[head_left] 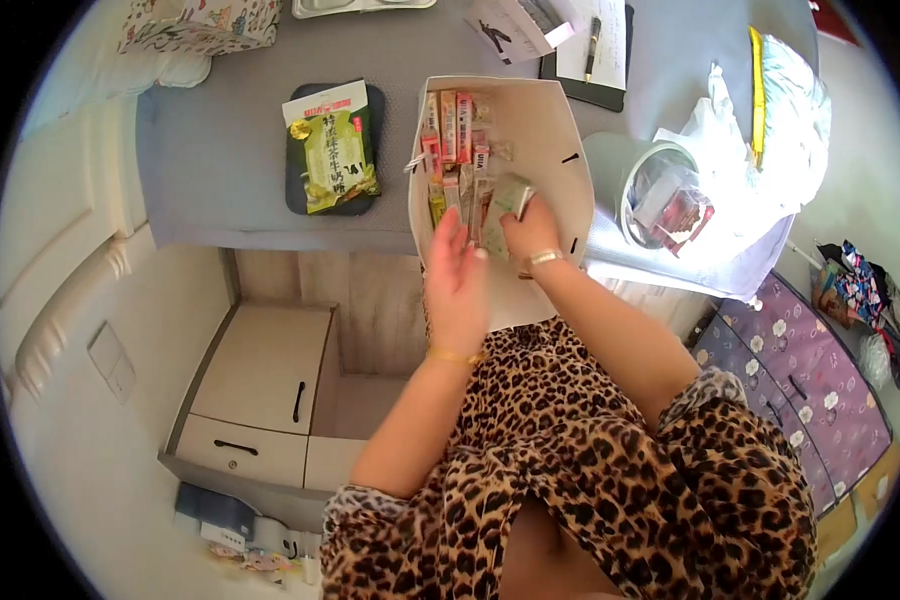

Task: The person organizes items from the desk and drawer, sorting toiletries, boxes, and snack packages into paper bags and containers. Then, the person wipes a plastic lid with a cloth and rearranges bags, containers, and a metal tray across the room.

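Note:
A white paper gift bag point(550, 120) lies open at the table's front edge, with several small wrapped sticks point(457, 130) in rows on its left side. My right hand point(532, 232) is inside the bag, its fingers wrapped round a small pale green and silvery pack point(508, 205). Beside it, my left hand point(457, 270) reaches over the bag's near left part, fingers extended upward close to the sticks and holding nothing that shows. Its fingertips are slightly blurred.
A green snack pack point(335, 150) rests on a dark tray point(375, 110) to the left. To the right are a white bin point(625, 195) with packaging inside and white plastic bags point(715, 130). A pen point(593, 50) lies on paper at the back.

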`<state>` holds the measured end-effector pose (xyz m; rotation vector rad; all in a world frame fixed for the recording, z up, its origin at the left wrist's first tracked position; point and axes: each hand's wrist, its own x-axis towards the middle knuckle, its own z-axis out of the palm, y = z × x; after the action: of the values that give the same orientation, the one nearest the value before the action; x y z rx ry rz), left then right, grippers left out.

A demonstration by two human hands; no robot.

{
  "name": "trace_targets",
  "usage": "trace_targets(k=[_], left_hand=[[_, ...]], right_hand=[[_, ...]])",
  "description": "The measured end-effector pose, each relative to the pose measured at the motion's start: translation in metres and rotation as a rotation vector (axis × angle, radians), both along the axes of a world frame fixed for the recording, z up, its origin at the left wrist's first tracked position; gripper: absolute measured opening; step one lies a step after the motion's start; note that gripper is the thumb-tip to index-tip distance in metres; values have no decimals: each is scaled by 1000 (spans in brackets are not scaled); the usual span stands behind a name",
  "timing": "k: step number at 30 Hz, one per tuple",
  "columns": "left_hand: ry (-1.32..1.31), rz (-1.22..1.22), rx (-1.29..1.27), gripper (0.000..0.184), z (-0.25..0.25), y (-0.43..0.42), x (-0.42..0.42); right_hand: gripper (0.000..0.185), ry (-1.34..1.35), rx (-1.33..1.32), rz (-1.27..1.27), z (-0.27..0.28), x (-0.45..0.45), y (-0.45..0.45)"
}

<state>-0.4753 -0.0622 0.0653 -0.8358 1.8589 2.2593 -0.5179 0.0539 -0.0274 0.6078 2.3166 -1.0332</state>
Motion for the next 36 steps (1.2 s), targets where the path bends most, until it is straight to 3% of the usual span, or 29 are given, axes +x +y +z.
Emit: trace_targets(k=[2,3,5,7,10,13,16,19,22,23,25,28,31,34,36], left_hand=[[-302,15,124,65,-35,20,-12],[-372,13,-39,73,-84,27,-11],[-561,-28,-373,86,-131,36,-26],[-797,-107,-714,97,-139,41,-45],[-872,-52,-844,102,-142,52,-51],[-888,-231,-902,102,-129,51,-48],[-875,-407,-945,100,-123,55,-53],[-518,-129,-995,101,-150,65,-44],[-306,-21,-1036,99,-170,67,-54],[-341,-38,-1087,95,-174,67,-58],[-412,-73,-1190,87,-153,69,-77],[-557,-77,-1263,67,-172,64,-97],[-559,-248,-1352,54,-174,64,-100],[-253,-152,-1373,51,-175,69,-114],[-114,-98,-1469,61,-188,68,-137]], right_hand=[[24,237,66,-85,40,-1,2],[23,341,70,-42,60,-4,5],[23,549,78,44,93,-12,17],[25,575,-3,-31,104,-13,35],[26,647,-148,-161,99,-18,58],[27,633,-275,-263,88,-22,74],[27,607,-119,-135,80,-30,86],[30,703,57,-6,74,-31,94],[30,825,136,91,73,-32,98],[31,863,146,118,74,-33,99],[30,798,17,100,69,-34,102],[28,739,-88,101,70,-35,103],[27,738,-152,103,70,-38,106],[26,745,-177,106,67,-43,113],[26,720,-186,114,65,-43,119]])
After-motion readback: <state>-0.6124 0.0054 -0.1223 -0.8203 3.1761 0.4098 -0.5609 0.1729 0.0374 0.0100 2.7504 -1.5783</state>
